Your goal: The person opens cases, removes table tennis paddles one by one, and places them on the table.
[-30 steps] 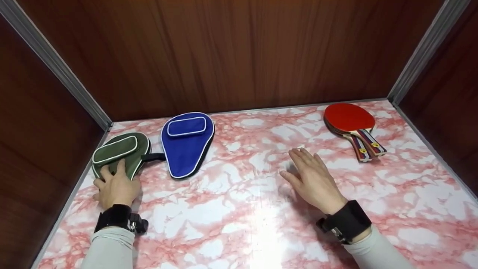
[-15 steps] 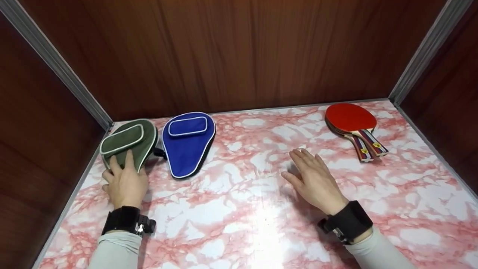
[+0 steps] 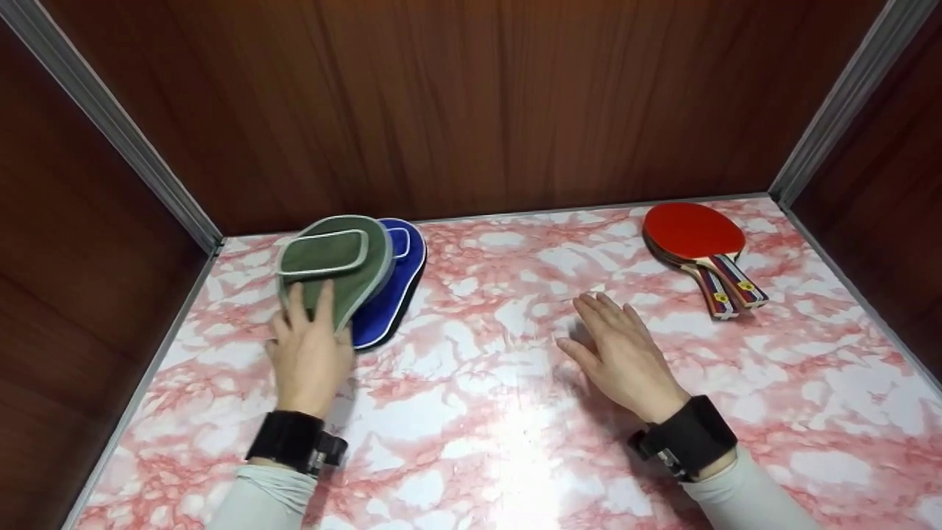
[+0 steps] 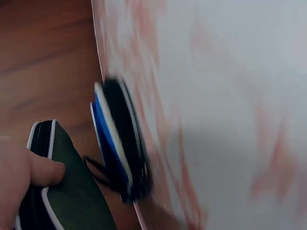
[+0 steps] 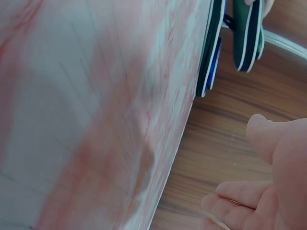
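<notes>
My left hand (image 3: 310, 361) grips the narrow end of a green table tennis paddle case (image 3: 346, 283) with white piping and a front pocket. In the left wrist view the thumb presses on the flat side of the green case (image 4: 72, 187). The green case is raised off the table and, from the head view, covers part of a blue paddle case (image 3: 412, 280). That blue case (image 4: 117, 139) lies on the table. My right hand (image 3: 625, 353) is held over the table with fingers straight, holding nothing; the right wrist view also shows its fingers (image 5: 240, 211) extended.
Two paddles lie overlapped at the back right, a red one (image 3: 695, 232) on top. The pink and white marbled table (image 3: 471, 412) is bounded by a brown wood-grain back wall (image 3: 500, 110) and side walls with grey metal corner strips.
My left hand has lifted the green case and carried it to the right, from beside the blue case to above its left part. The right hand has stayed put.
</notes>
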Motion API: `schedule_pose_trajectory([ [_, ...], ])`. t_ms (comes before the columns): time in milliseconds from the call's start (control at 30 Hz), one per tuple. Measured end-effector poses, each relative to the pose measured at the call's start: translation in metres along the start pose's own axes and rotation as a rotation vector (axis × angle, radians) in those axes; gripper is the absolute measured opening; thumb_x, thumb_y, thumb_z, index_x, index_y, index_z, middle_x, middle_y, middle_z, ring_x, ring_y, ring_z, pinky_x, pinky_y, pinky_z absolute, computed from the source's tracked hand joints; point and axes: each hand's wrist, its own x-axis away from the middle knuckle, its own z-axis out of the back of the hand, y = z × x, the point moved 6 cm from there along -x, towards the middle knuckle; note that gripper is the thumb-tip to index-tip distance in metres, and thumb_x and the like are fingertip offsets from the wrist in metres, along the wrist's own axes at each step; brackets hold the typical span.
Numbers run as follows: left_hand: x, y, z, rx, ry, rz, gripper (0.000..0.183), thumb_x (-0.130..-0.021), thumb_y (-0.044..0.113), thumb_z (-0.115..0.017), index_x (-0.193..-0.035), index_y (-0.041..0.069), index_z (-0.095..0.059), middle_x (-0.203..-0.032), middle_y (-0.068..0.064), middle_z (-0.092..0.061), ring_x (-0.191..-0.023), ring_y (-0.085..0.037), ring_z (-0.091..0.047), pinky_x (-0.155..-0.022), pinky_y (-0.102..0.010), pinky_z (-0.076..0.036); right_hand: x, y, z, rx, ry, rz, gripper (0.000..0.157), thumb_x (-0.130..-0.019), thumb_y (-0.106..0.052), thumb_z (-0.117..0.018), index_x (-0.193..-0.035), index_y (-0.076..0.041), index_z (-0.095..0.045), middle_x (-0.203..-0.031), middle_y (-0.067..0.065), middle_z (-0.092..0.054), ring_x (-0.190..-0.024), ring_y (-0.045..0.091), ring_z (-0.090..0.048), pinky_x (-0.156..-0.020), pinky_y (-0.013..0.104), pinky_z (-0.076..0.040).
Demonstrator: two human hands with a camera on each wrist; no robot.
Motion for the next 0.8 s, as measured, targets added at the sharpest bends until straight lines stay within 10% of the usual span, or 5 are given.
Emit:
schedule_pose_trajectory([
  [800, 0.044, 0.117, -0.051, -0.064, -0.102, -0.34, 0.083, -0.094, 0.024, -0.086, -0.168, 0.023, -0.05, -0.173, -0.022, -0.037, -0.143, -0.051, -0.046, -0.104, -0.07, -0.046, 0.0, 0.0, 0.001, 0.002, -0.017, -0.009, 0.074, -0.11, -0.041, -0.068, -0.164, 0.004, -0.046, -0.169, 0.025, -0.044, -0.162, 0.044, -0.031, -0.13, 0.067, -0.016],
])
